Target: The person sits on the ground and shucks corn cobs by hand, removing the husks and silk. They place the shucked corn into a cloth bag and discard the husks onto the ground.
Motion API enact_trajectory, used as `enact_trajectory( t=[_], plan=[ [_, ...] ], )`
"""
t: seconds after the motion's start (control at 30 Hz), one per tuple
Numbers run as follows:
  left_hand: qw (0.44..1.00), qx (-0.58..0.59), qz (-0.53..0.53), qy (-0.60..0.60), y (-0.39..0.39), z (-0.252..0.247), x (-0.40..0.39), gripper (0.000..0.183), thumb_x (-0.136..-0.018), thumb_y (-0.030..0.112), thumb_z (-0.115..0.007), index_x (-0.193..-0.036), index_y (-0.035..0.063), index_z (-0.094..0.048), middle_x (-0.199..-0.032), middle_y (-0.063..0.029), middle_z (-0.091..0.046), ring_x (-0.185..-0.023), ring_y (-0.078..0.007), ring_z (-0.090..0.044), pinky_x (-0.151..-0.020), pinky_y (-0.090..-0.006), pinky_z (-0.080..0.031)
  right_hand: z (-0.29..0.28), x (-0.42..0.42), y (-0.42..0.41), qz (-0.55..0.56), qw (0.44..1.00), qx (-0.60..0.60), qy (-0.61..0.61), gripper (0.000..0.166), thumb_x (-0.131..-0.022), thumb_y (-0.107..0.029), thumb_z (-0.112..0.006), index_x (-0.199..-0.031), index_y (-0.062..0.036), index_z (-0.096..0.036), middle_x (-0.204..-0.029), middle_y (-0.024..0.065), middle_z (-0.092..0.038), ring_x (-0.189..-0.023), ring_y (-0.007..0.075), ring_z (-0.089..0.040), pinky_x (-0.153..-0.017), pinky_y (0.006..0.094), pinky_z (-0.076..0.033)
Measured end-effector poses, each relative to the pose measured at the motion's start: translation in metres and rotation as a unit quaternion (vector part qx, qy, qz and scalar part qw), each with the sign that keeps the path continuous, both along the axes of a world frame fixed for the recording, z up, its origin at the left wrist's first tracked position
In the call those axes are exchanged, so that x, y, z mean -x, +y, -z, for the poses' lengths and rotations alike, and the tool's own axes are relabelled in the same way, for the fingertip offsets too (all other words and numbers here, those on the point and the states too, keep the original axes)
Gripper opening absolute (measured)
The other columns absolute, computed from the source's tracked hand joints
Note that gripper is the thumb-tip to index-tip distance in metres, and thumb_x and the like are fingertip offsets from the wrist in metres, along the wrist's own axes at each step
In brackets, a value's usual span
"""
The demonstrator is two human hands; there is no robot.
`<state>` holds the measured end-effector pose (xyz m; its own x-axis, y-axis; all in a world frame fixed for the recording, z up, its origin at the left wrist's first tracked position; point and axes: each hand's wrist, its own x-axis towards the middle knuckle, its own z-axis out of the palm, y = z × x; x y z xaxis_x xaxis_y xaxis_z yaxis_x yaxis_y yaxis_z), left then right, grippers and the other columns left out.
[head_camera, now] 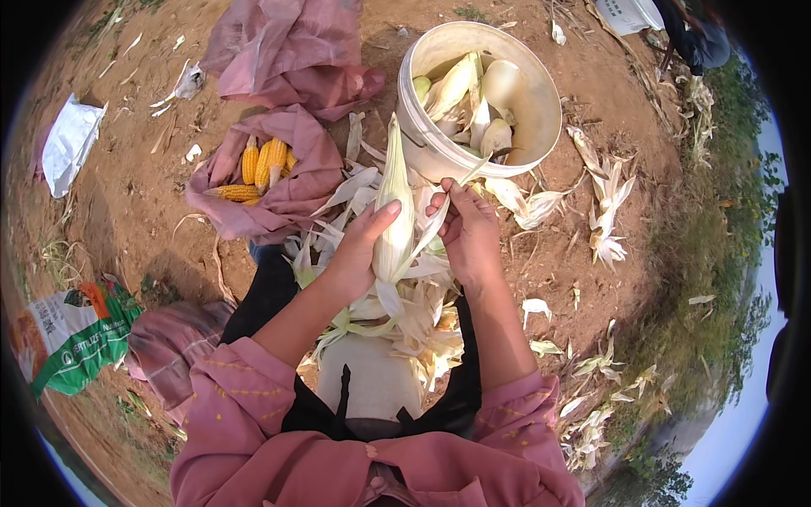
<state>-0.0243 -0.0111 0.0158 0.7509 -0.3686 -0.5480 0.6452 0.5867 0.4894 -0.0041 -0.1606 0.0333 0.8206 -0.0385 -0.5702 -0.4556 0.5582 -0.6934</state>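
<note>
My left hand (362, 248) is wrapped around the side of an ear of corn in its pale husk (394, 222), thumb on top, tip pointing away from me. A strip of husk (437, 222), peeled partly off the ear's right side, is pinched between the thumb and fingers of my right hand (466, 222). Loose husks (431, 310) are heaped beneath, between my legs. Ahead to the right stands a white plastic bucket (410, 127) with unhusked ears (456, 89) inside. A pink woven sack (304, 193) at the left, rolled open, holds several bare yellow cobs (261, 168).
Another pink sack (279, 57) lies beyond the open one. A green and white fertilizer bag (89, 336) and a white bag (71, 146) are at the left. Scattered husks (608, 215) cover parts of the dirt at the right. A person (700, 38) and a second bucket (628, 14) are far right.
</note>
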Motion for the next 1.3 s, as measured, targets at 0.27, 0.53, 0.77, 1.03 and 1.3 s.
enact_trajectory(
  t=[0.27, 0.53, 0.77, 1.03, 1.3],
  plan=[
    [0.992, -0.105, -0.048, -0.04, 0.02, 0.005, -0.015, 0.044, -0.084, 0.031, -0.064, -0.113, 0.0056, -0.045, -0.087, -0.0065, -0.056, -0.074, -0.014, -0.058, -0.066, -0.0283, -0.05, 0.015, 0.017, -0.008, -0.497, 0.56, 0.656, -0.099, 0.021, -0.082, -0.016, -0.054, -0.096, -0.0013, -0.059, -0.079, 0.0179, -0.063, -0.078, 0.0313, -0.064, -0.064, 0.0422, -0.049],
    [0.93, -0.288, 0.059, -0.221, 0.006, -0.008, -0.005, 0.053, -0.075, 0.021, -0.073, -0.115, 0.0045, -0.042, -0.101, -0.0042, -0.053, -0.09, -0.0114, -0.053, -0.077, -0.026, -0.045, 0.001, 0.001, 0.005, -0.139, 0.942, 0.273, -0.138, 0.026, -0.09, -0.02, -0.058, -0.104, 0.0018, -0.062, -0.082, 0.0048, -0.065, -0.072, 0.0074, -0.056, -0.066, 0.0217, -0.046],
    [0.838, -0.457, 0.113, -0.275, 0.002, -0.006, 0.001, 0.058, -0.072, 0.026, -0.073, -0.118, 0.0039, -0.044, -0.103, -0.0131, -0.058, -0.093, -0.0242, -0.058, -0.08, -0.0334, -0.045, 0.004, 0.002, 0.001, -0.12, 0.953, 0.254, -0.116, 0.019, -0.087, -0.014, -0.062, -0.094, 0.0035, -0.064, -0.074, 0.0019, -0.063, -0.068, 0.0043, -0.054, -0.063, 0.0189, -0.044],
    [0.765, -0.542, 0.113, -0.33, 0.0, -0.003, 0.007, 0.059, -0.07, 0.027, -0.074, -0.116, 0.0026, -0.046, -0.104, -0.0172, -0.059, -0.095, -0.0284, -0.059, -0.081, -0.0349, -0.045, 0.015, 0.005, 0.001, -0.093, 0.946, 0.286, -0.119, 0.009, -0.083, -0.007, -0.06, -0.079, 0.0017, -0.059, -0.07, 0.0012, -0.061, -0.062, 0.0033, -0.053, -0.058, 0.0188, -0.044],
    [0.943, -0.236, 0.013, -0.233, -0.005, 0.006, 0.006, 0.054, -0.078, 0.028, -0.071, -0.118, 0.0029, -0.044, -0.106, -0.0049, -0.054, -0.094, -0.0121, -0.053, -0.08, -0.0266, -0.045, 0.008, 0.003, 0.005, -0.003, 0.996, 0.088, -0.022, 0.009, -0.084, -0.008, -0.056, -0.078, -0.0017, -0.057, -0.071, 0.0033, -0.059, -0.056, 0.0076, -0.052, -0.054, 0.0189, -0.045]
  ],
)
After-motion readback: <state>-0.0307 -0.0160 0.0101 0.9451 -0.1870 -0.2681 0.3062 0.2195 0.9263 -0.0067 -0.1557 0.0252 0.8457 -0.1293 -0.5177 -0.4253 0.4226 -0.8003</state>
